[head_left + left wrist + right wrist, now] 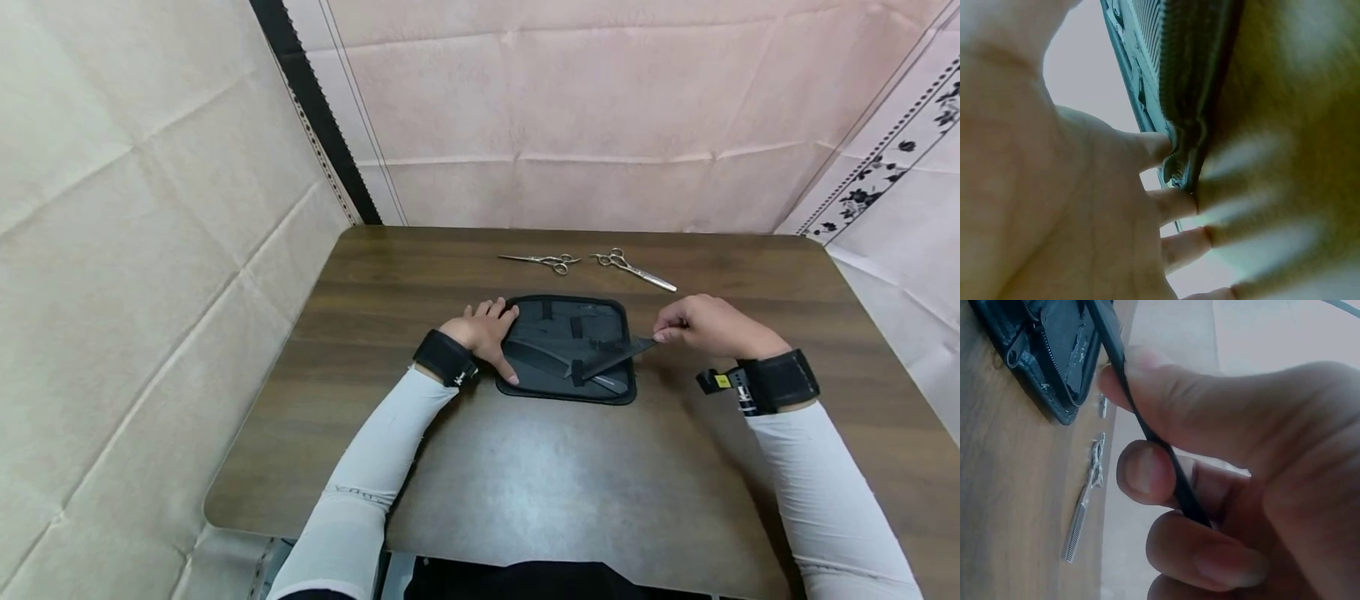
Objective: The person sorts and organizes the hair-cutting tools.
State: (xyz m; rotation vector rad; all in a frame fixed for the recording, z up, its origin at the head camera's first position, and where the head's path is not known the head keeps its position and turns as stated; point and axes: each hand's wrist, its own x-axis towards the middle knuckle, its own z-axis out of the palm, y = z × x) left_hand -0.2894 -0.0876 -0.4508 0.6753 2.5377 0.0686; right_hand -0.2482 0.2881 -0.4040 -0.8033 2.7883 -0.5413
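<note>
Black comb point(618, 357), pinched by right grip point(712, 327), left grip point(486, 333) spread, shows edge-on only in right wrist view.

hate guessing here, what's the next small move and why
Probably draw the flat black tool out along its length: the right hand pinches one end, the other lies by a black strap in the open black zippered case, whose edge the left hand touches.

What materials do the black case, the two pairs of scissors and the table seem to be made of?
Black case: perhaps synthetic leather or coated fabric; its surface is mostly matte, with some pale glints.
Pointed scissors and toothed scissors: probably polished steel, being silvery and shiny.
Table: brown wood-like grain, with soft glare suggesting a satin finish; solid wood or laminate, I cannot tell.
</note>
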